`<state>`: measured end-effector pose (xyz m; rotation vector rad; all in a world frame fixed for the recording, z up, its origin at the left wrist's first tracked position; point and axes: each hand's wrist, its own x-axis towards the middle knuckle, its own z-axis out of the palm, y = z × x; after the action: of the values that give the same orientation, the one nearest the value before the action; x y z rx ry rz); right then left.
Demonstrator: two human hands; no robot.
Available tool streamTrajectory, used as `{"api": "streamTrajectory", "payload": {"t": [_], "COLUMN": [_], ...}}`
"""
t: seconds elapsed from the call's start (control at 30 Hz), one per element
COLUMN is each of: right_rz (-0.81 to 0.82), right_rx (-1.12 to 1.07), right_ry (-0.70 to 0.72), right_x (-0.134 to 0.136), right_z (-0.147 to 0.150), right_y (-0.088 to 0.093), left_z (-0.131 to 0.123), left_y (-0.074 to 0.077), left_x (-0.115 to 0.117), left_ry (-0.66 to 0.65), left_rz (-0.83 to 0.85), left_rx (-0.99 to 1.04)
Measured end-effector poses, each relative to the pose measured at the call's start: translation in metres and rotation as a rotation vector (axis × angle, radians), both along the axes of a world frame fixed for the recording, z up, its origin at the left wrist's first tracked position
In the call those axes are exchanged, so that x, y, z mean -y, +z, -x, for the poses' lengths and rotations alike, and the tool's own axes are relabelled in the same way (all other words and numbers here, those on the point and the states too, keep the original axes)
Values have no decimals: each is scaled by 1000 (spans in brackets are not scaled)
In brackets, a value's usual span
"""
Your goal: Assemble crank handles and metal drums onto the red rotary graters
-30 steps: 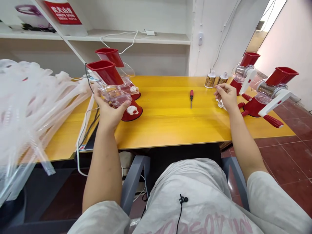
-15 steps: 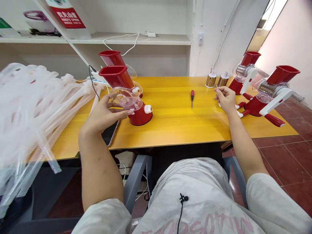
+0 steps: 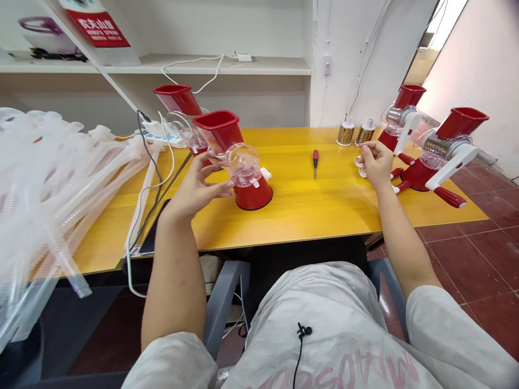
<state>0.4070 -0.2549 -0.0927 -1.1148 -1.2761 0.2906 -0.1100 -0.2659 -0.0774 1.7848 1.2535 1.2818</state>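
Note:
My left hand (image 3: 198,186) curves round the left side of a red grater body (image 3: 253,193) with a clear round housing and a red hopper, and holds it upright on the yellow table. Behind it stands a second red grater body (image 3: 177,100). My right hand (image 3: 376,162) is over the table at the right with thumb and fingers pinched; whether something small is between them cannot be made out. White round parts (image 3: 362,172) lie just left of that hand. Beyond it stand two metal drums (image 3: 346,132). A red-handled screwdriver (image 3: 315,163) lies mid-table.
Two assembled graters (image 3: 427,165) with white cranks and red handles stand at the right. Clear plastic tubes (image 3: 36,189) are heaped at the left. White and dark cables, a power strip (image 3: 164,139) and a dark flat device (image 3: 151,237) lie nearby. Shelves (image 3: 243,66) rise behind.
My left hand has moved the front grater body to the right, away from the one behind it, and its housing has turned. The right hand stays pinched near the white round parts, which now show more.

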Motion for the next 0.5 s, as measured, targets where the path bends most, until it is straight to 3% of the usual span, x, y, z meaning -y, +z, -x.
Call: {"api": "streamTrajectory", "payload": {"t": [0.07, 0.23, 0.4, 0.5], "right_rz": [-23, 49, 319, 444], "right_rx": [-12, 78, 490, 599], "right_ry": [-60, -236, -274, -293], "right_x": [-3, -27, -94, -142], "right_z": [-5, -22, -22, -14], "right_y": [-1, 4, 36, 55], "left_z": [-13, -43, -84, -113], "left_y": [1, 9, 12, 9], "left_x": [1, 13, 29, 40], "left_ry": [-19, 113, 180, 177], "left_rz": [100, 82, 39, -15], "left_rx": [42, -144, -252, -274]}}
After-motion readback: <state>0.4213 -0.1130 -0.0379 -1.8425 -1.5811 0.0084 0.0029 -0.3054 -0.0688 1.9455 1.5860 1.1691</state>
